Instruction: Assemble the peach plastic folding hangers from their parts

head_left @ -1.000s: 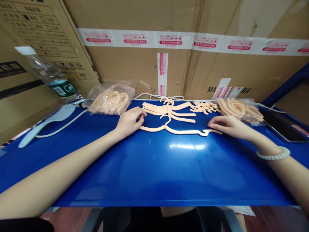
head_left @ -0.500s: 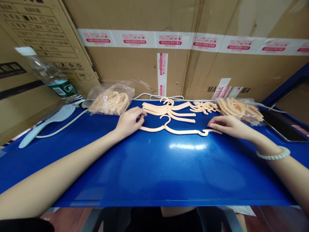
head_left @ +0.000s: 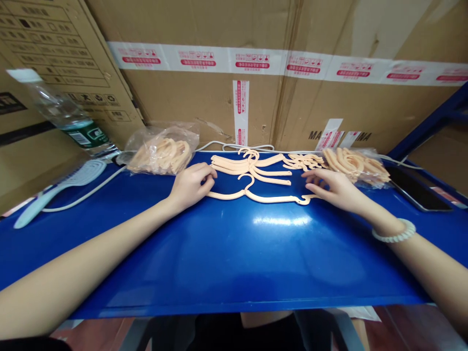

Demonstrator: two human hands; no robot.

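My left hand [head_left: 190,187] rests at the left end of the front hanger [head_left: 270,199], fingers curled with the thumb below them; that end runs out of sight under my thumb, so I cannot tell whether I am pinching it or only resting against it. My right hand [head_left: 338,190] is released, thumb and fingers parted, above the hook [head_left: 303,201] at the hanger's other end; the hook's tail passes beneath my thumb, and I cannot tell if I touch it. The hanger lies flat on the blue table [head_left: 219,263], between my hands, its curved top pointing away from me, and the hook meets the tip of its right arm. Just behind it is a stack of hangers [head_left: 268,171] in the same pale peach, overlapping one another, and to the right of those a pile of small hooks [head_left: 305,161], near my right fingertips. A bag [head_left: 161,153] of peach parts sits beyond my left hand, and a second bag [head_left: 360,163] beyond my right, with a phone [head_left: 420,190] lying beside it. Farther left are a brush [head_left: 82,175] and a bottle [head_left: 78,126].
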